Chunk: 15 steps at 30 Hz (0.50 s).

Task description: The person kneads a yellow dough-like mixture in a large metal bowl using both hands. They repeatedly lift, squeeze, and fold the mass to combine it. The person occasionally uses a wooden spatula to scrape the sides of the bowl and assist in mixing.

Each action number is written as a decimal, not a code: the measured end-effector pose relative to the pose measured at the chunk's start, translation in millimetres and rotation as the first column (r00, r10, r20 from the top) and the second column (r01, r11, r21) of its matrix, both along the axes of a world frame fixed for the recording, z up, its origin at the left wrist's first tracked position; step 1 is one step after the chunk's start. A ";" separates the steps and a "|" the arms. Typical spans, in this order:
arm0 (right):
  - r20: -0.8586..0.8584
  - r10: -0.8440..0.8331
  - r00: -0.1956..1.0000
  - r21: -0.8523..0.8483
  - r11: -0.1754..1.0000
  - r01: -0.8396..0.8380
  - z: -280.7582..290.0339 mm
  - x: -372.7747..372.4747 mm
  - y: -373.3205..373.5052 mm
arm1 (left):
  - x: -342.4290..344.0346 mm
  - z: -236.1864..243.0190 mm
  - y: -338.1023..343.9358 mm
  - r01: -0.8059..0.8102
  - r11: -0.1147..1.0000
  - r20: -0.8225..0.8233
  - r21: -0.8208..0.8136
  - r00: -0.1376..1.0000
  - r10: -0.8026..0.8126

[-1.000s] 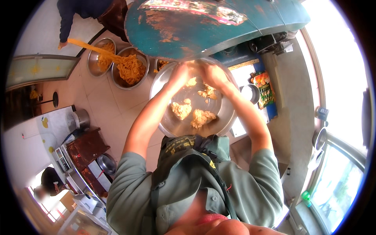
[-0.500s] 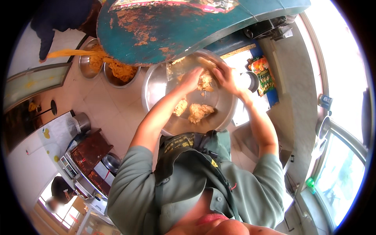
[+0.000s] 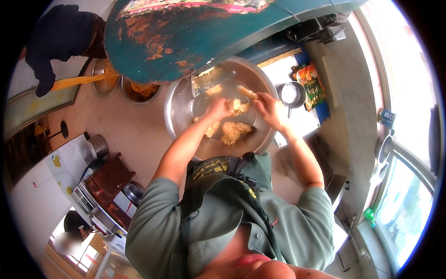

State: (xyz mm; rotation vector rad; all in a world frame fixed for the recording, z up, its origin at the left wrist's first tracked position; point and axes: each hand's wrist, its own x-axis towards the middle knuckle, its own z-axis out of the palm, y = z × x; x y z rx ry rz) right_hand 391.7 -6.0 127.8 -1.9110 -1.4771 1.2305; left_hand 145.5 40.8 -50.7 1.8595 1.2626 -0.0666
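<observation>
Both hands are inside a large steel basin (image 3: 174, 109) in front of me, under a machine. My left hand (image 3: 218, 109) has its fingers closed on a crumbly pale-yellow dough lump (image 3: 239, 108). In my right hand (image 3: 274, 111) is a short tan wooden stick (image 3: 246, 91), its far end pointing up and left over the basin. Nearer to me in the basin lies a bigger dough lump (image 3: 235, 132). Another dough piece (image 3: 212, 129) sits partly behind my left forearm, and a smaller piece (image 3: 214, 89) lies toward the machine's outlet.
A worn teal machine (image 3: 158, 42) overhangs the basin's far side. To the right stand a small saucepan (image 3: 292, 94) and a colourful packet (image 3: 312, 86). At far left a person in dark clothing (image 3: 60, 35) is beside long orange-yellow strips (image 3: 83, 80) and steel bowls (image 3: 138, 96).
My hands have drawn back toward me from the machine's outlet and moved apart. The stick has come down over the basin with my right hand.
</observation>
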 end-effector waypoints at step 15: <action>0.475 0.259 0.841 0.287 0.858 -0.426 -7.3 -114.0 108.6 | -92.0 48.5 -51.8 -0.186 0.699 0.438 -0.690 0.662 0.609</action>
